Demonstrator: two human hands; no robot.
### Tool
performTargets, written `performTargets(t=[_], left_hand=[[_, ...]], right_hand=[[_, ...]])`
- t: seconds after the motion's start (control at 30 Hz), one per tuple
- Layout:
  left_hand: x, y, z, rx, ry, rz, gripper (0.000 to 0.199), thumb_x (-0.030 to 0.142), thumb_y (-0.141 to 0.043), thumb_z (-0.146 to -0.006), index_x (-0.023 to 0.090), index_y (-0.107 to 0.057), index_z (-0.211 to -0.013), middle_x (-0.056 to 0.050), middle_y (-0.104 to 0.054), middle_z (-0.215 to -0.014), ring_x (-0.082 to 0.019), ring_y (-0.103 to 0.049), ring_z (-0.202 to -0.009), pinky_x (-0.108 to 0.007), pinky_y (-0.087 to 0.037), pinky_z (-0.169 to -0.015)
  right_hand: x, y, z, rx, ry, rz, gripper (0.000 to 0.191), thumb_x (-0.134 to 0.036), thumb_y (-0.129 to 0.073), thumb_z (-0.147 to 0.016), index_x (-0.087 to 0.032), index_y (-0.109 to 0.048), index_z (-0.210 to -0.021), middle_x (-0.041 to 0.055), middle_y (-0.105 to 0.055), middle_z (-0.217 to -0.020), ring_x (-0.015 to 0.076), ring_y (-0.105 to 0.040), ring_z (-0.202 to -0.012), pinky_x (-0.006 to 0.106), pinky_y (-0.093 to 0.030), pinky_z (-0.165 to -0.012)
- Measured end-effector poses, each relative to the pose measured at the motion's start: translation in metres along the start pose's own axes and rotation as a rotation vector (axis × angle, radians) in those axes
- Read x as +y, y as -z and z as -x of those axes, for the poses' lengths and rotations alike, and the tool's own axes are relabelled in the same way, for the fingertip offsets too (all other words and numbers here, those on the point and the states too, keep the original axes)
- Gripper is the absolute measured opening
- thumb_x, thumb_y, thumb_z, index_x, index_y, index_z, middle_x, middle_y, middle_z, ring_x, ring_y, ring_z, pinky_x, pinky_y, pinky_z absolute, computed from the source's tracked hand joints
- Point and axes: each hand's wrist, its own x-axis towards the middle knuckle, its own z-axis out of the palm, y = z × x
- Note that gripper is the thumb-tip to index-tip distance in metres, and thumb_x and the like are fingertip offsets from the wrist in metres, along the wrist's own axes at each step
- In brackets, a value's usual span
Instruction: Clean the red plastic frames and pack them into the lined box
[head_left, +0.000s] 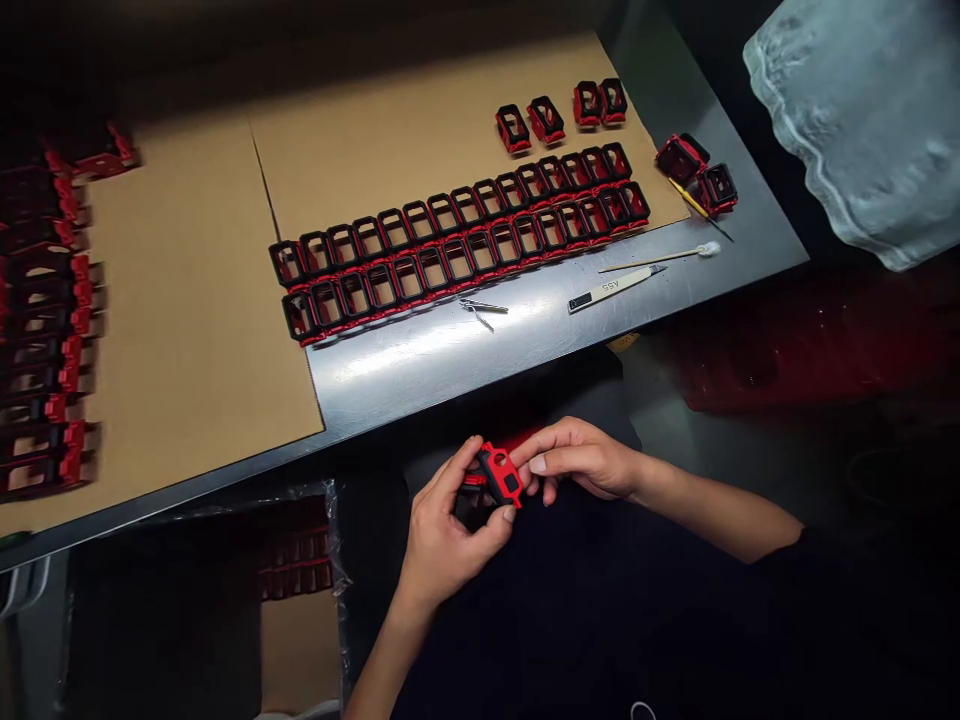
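Low in the middle of the frame, below the table edge and over the lap, both hands meet on one small red-and-black plastic frame part (498, 475). The left hand (442, 530) cups it from beneath, thumb and curled fingers closed around its lower black half, while the right hand (581, 460) comes in from the right with thumb and forefinger pinched on the part's red upper edge. The work in hand looks like pressing or checking the fit of the red piece on the black one, so it is best done with the left hand as the steady support and the right fingertips pushing squarely, not at an angle, so that the red piece seats evenly. Turning the part toward the light would help, since the lap is dark. Across the centre of the frame, two long rows of matching red-and-black frames (461, 250) lie on a brown cardboard sheet (180, 330) over a grey metal table (420, 360). Near the rows lie a pair of small metal tweezers (480, 308), a white flat tool with printed letters (611, 289) and a cotton-tipped wooden stick (660, 257).
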Motion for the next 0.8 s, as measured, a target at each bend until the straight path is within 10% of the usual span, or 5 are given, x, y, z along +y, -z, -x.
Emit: performTargets(t=[0.8], left_hand=[[0.012, 0.007, -0.003, -0.020, -0.011, -0.039, 0.060, 0.027, -0.066, -0.078, 0.011, -0.055, -0.135, -0.015, -0.070, -0.119, -0.023, -0.071, -0.105, -0.032, -0.060, -0.088]], right_hand=[[-0.003, -0.012, -0.013, -0.040, -0.023, 0.048, 0.037, -0.031, -0.090, -0.065, -0.013, -0.075, -0.094, 0.0006, -0.070, -0.076, 0.0077, -0.063, -0.061, 0.017, -0.055, -0.054]])
